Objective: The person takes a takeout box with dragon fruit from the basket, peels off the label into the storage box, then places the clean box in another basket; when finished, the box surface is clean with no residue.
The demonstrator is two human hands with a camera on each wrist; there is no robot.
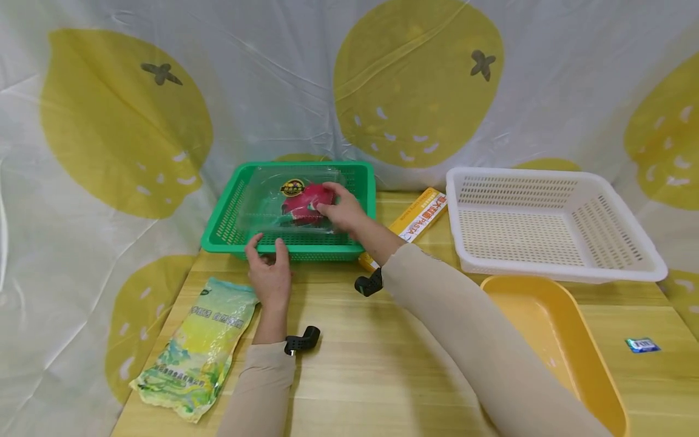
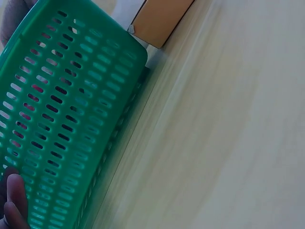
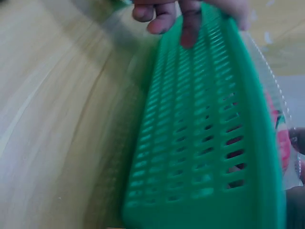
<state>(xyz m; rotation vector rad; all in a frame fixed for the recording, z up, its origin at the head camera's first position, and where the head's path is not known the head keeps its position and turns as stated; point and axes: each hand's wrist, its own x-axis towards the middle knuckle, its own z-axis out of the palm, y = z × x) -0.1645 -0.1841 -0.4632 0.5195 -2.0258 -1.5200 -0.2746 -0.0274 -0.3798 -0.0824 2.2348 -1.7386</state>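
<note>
Clear container (image 1: 256, 209) in the far-left green basket (image 1: 322, 257)
On my head feed, the left hand (image 1: 271, 273) meets the near rim and the right hand (image 1: 345, 209) crosses the container's right end; whether either grips, I cannot tell. Left wrist: fingers (image 2: 17, 193) beside the basket. Right wrist: left-hand fingers hang along its outside.

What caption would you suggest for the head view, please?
Left grip at the rim of a green basket, right grip at the clear container over it.

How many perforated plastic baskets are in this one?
2: the green basket at the back left of the table, and the white basket at the back right.
</note>
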